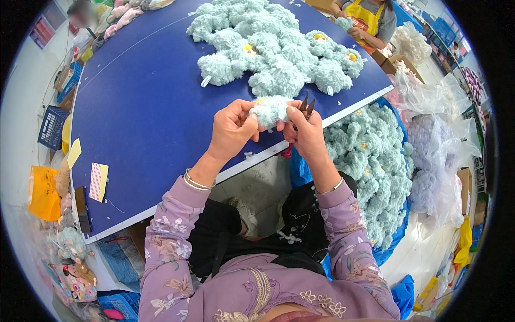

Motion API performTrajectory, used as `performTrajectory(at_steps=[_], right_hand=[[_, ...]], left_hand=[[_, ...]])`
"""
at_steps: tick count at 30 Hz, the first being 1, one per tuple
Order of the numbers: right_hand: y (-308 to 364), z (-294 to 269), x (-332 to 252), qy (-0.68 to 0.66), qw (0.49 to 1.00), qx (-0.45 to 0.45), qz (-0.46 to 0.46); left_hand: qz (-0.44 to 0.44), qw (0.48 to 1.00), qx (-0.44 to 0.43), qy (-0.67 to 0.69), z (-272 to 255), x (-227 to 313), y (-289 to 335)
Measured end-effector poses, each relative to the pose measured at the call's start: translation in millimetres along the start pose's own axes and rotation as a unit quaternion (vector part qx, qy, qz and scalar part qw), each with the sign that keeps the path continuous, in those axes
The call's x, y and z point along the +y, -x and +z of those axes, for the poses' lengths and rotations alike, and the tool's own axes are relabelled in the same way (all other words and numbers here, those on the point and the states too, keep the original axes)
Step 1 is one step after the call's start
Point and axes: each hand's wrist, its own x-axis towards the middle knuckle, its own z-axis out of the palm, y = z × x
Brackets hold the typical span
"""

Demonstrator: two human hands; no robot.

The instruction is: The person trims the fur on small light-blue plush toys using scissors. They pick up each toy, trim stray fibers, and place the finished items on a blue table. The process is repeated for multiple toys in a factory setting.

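Note:
Between my two hands, over the table's near edge, is a small fluffy pale-green plush piece (272, 111) with a bit of yellow at its upper left. My left hand (234, 126) pinches its left side between thumb and fingers. On the other side my right hand (306, 129) grips the plush with the thumb on top. A pair of dark thread snips (307, 107) also sits in that right hand, blades pointing up and away from me. Just beyond my hands, a pile of similar pale-green plush pieces (279, 75) covers the far part of the table, some showing yellow patches and white tags.
The blue tabletop (139, 107) has a pale raised edge. At its left lie a sheet of stickers (98, 181) and a dark flat bar (82, 209). Right of my knees, a large blue bag (399, 236) brims with more plush. Across the table, a co-worker in a yellow apron (358, 19) handles a plush.

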Motion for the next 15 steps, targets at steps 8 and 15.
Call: performTrajectory(at_steps=[8, 15], right_hand=[[2, -17, -29, 0.108, 0.981, 0.118, -0.107], [8, -65, -102, -0.292, 0.917, -0.032, -0.27]], left_hand=[[0.099, 0.994, 0.05, 0.012, -8, 6, -8], [0.091, 0.962, 0.12, -0.228, -20, -20, -47]])
